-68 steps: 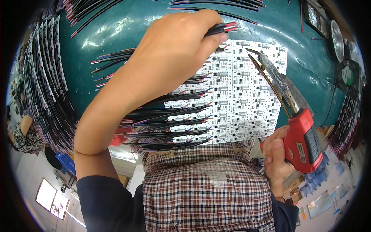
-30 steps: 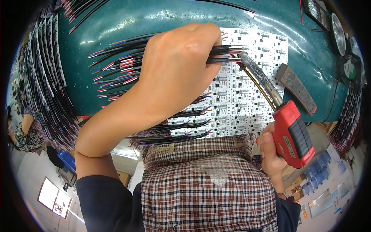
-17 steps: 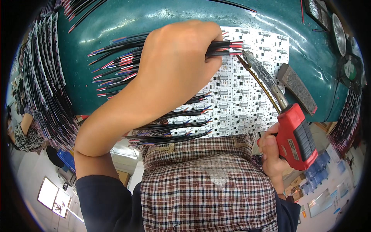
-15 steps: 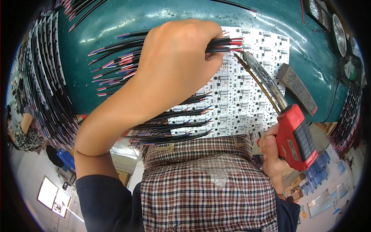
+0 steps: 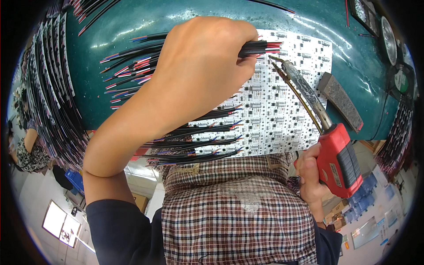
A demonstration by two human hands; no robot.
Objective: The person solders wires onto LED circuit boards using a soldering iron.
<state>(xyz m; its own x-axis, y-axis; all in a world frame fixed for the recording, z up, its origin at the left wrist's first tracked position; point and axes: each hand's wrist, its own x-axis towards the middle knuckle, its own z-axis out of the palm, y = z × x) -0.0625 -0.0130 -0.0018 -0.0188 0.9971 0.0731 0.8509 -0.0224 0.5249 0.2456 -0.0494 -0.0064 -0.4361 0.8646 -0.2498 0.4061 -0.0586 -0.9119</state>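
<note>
My left hand (image 5: 205,66) is closed around several black cables (image 5: 255,47), whose red and white stripped ends point right over a white circuit board panel (image 5: 289,126). In my right hand (image 5: 311,174) is a red soldering gun (image 5: 336,154) with a long metal barrel (image 5: 304,86) and a thin brass-coloured tube beside it. Its tip stands just below and near the wire ends; whether it touches the board I cannot tell. More black cables (image 5: 212,129) lie across the panel's left part, partly hidden by my left forearm.
A grey rectangular block (image 5: 340,101) lies right of the panel on the green tabletop (image 5: 110,42). Stacked boards with cables (image 5: 51,75) stand at the left. A round metal dish (image 5: 387,40) and a small black fan (image 5: 399,81) are at the far right.
My left hand has shifted slightly up and right, and the cable ends moved with it. The soldering gun has moved a little to the right and down.
</note>
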